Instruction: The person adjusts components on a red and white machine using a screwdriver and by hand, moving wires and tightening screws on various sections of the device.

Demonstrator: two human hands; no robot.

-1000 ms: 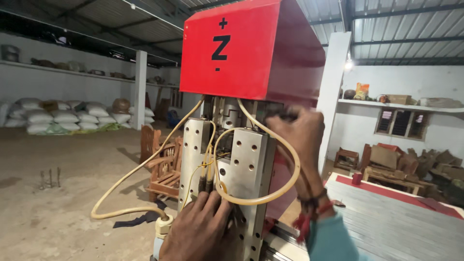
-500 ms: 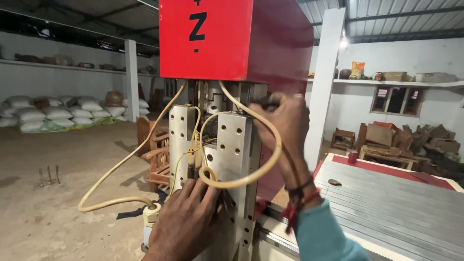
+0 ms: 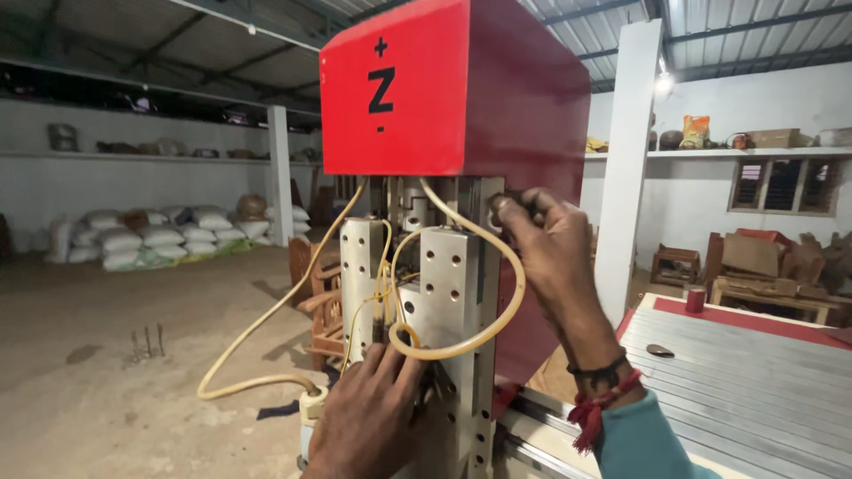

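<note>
A machine head with a red cover (image 3: 444,89) stands in front of me, with drilled grey metal plates (image 3: 444,284) below it. A yellowish hose (image 3: 510,275) loops down across the plates. My left hand (image 3: 368,417) presses on the lower part of the plates, fingers near the hose loop and thin yellow wires (image 3: 382,275). My right hand (image 3: 546,248) reaches up at the right side of the plates, fingers curled on a part just under the red cover; what it grips is hidden. A red thread and dark band sit on that wrist.
The machine's grey slatted bed (image 3: 737,390) with a red edge lies to the right, a small red cylinder (image 3: 696,299) on it. A white pillar (image 3: 626,168) stands behind. Wooden furniture (image 3: 319,302) is behind the machine, sacks (image 3: 160,235) along the far left wall, dirt floor (image 3: 106,372).
The view has shifted, so the red cover now sits lower and further right in the picture. Both hands stay on the machine; the right hand's fingers have curled higher under the cover.
</note>
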